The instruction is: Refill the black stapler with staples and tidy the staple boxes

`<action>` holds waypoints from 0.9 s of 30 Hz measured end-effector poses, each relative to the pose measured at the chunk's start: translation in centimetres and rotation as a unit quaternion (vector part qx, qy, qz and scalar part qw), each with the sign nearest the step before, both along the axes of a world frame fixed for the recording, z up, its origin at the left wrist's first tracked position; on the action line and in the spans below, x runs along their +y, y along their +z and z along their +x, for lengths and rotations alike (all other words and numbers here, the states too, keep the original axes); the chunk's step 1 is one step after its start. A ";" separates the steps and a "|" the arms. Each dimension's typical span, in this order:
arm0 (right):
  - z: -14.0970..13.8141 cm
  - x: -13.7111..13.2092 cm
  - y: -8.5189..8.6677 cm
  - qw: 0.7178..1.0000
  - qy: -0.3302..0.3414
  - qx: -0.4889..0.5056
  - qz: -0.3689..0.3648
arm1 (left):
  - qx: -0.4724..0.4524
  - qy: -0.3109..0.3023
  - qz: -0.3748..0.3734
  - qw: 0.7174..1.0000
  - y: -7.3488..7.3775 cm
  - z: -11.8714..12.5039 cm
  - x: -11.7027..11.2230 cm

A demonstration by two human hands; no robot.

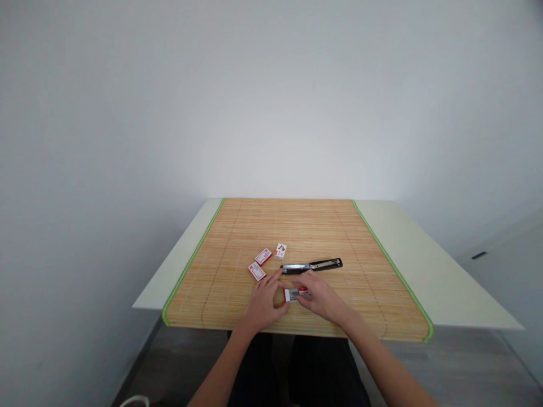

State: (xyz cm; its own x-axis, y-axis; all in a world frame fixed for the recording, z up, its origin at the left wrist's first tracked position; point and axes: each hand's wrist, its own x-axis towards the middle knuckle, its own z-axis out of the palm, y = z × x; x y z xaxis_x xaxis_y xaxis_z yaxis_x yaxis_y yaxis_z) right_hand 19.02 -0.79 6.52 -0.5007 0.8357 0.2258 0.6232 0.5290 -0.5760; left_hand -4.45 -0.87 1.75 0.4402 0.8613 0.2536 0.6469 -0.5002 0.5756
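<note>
Pinching the small red-and-white box [292,295] between fingertips of the left hand [267,303], curling the right hand [320,298] over its right end, cannot tell whether gripping; holding it at the mat's [297,226] near side, nearer than the open stapler [313,265].

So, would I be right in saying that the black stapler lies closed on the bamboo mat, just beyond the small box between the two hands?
Not quite: the black stapler is not closed but opened out, as the head view shows. It does lie on the bamboo mat, just beyond the small box between the left hand and right hand.
</note>
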 end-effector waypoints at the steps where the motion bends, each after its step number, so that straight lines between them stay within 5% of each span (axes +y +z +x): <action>1: 0.7 -0.1 -0.2 1.000 -0.012 0.000 0.002 | -0.003 -0.003 -0.001 1.000 0.1 -0.1 0.0; 11: 7.5 -1.7 -2.2 0.996 -0.082 -0.027 -0.023 | -0.021 -0.035 -0.022 0.999 -0.1 -1.2 0.5; 27: 4.3 -1.1 -3.5 0.997 -0.054 0.015 -0.043 | -0.020 -0.019 -0.039 0.999 -1.9 -0.8 1.7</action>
